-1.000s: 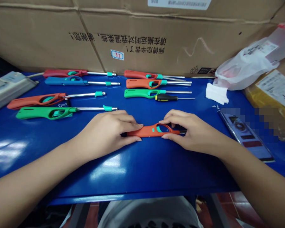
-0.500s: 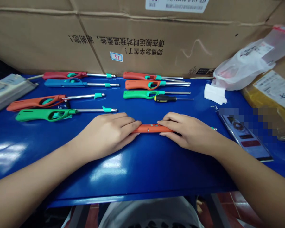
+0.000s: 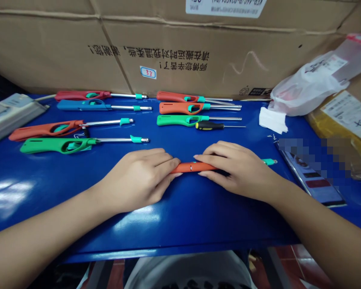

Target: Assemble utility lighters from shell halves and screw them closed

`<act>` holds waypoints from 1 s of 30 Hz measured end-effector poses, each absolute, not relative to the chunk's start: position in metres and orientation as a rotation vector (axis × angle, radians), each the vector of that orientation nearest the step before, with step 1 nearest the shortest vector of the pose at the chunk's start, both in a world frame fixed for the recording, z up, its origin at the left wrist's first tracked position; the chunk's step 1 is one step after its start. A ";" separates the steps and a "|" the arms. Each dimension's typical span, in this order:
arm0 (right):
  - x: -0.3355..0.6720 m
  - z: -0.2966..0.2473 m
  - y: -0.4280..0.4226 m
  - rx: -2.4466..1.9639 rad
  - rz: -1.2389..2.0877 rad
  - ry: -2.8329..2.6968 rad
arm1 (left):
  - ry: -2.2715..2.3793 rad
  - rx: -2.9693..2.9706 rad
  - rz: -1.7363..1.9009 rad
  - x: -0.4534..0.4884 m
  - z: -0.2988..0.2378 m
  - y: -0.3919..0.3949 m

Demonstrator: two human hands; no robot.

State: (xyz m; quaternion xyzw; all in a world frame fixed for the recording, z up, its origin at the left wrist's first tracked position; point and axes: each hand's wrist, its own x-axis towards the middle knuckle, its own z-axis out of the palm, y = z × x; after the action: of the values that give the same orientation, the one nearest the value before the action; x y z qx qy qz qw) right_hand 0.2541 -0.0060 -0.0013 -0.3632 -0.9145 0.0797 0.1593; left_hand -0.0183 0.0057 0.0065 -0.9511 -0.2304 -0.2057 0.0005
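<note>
An orange long-nosed lighter [image 3: 191, 167] lies on the blue table [image 3: 180, 216] between my hands, turned on its edge. My left hand [image 3: 138, 178] is closed round its handle end. My right hand [image 3: 237, 168] grips the part near the trigger, fingers pressed over it. The lighter's teal tip [image 3: 269, 161] pokes out to the right of my right hand.
Several lighters lie in rows behind: a green one [image 3: 63, 144], an orange one [image 3: 45, 129], blue [image 3: 84, 105] and red [image 3: 81, 95] at left, three more at centre [image 3: 183, 108]. A screwdriver [image 3: 212, 125], white paper [image 3: 273, 119], plastic bag [image 3: 309, 86], phone [image 3: 315, 180] and cardboard box [image 3: 168, 44] surround them.
The orange lighter has been rolled from lying flat with its trigger hole showing to standing on its edge. My right hand has closed further over it.
</note>
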 end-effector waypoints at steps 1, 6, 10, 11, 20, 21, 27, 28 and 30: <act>0.252 -0.001 -0.008 -1.010 0.199 -2.614 | -0.724 -3.004 -0.651 -0.017 0.007 0.004; 0.245 0.003 -0.012 -1.012 0.160 -2.536 | -0.839 -3.111 -0.754 -0.015 0.010 -0.001; 0.248 0.005 -0.009 -1.054 0.167 -2.468 | -1.360 -3.324 -0.967 -0.011 0.014 0.002; 0.249 0.004 -0.008 -1.049 0.146 -2.495 | -1.569 -3.393 -1.023 -0.010 0.015 0.003; 0.246 0.007 -0.014 -1.005 0.186 -2.464 | -1.441 -3.302 -1.583 -0.006 0.018 0.003; 0.246 0.008 -0.014 -0.994 0.228 -2.446 | -1.265 -3.250 -1.556 -0.007 0.018 0.003; 0.247 0.009 -0.016 -0.932 0.323 -2.431 | -0.994 -3.187 -1.477 -0.011 0.017 -0.002; 0.247 0.008 -0.017 -0.919 0.350 -2.422 | -1.006 -3.188 -1.484 -0.010 0.016 -0.002; 0.247 0.009 -0.017 -0.903 0.395 -2.405 | -1.045 -3.189 -1.501 -0.009 0.016 -0.003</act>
State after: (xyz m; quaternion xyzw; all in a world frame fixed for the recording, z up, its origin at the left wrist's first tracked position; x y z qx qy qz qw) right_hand 0.2468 -0.0175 0.0086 -0.3346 -0.8916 0.1464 0.2678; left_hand -0.0093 -0.0033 0.0158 -0.8367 -0.2742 -0.3937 -0.2642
